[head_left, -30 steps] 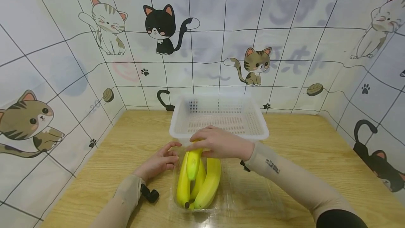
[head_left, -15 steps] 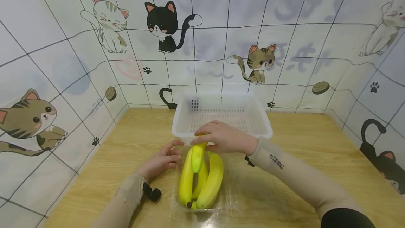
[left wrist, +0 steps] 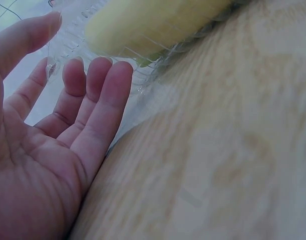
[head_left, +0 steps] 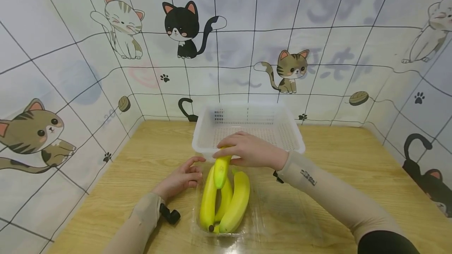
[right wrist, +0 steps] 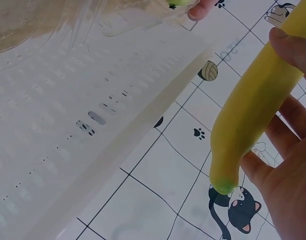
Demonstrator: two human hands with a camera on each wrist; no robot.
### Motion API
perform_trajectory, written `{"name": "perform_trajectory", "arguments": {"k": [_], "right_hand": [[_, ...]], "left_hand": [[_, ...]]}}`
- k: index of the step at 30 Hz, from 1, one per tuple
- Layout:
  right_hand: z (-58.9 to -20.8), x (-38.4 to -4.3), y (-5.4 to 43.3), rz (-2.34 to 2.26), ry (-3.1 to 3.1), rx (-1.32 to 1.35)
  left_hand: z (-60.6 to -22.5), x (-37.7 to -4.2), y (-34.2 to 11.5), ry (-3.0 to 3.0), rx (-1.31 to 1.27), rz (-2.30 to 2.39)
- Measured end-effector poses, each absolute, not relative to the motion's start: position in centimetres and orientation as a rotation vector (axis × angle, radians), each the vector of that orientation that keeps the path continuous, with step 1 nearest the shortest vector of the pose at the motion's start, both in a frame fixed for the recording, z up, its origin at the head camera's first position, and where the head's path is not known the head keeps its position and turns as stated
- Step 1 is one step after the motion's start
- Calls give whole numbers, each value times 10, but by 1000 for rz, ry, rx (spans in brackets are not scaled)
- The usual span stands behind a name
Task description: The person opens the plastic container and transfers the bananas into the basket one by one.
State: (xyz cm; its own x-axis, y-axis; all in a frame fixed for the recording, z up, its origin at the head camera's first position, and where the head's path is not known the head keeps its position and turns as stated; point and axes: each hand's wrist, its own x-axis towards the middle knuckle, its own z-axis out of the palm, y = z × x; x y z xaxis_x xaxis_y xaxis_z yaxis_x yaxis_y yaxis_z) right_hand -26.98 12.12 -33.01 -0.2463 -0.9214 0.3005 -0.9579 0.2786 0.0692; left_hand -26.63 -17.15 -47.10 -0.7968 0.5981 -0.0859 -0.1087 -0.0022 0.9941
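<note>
My right hand holds a yellow banana by its far part, thumb on one side and fingers on the other, as the right wrist view also shows. The held banana hangs over the far end of a clear plastic container. Several more bananas lie in its left half, among them a left banana and a right banana. Beside the container's far left corner is my left hand. Its fingers are loosely bent near the clear wall; firm contact cannot be told.
A white perforated basket stands behind the container, close to the back wall. The container's clear lid appears spread out to the right on the wooden table. Cat-patterned sheeting encloses the table at the back and sides.
My right hand has lifted the banana slightly, a little farther from the bananas below. The head view has shifted slightly. My left hand stays by the container.
</note>
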Motion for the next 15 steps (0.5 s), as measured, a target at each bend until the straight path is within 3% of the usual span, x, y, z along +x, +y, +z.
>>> {"name": "perform_trajectory", "arguments": {"k": [15], "right_hand": [[-333,-277,124,225,-2265,1714]], "left_hand": [[-473,-269,-174,1767,547,1848]]}}
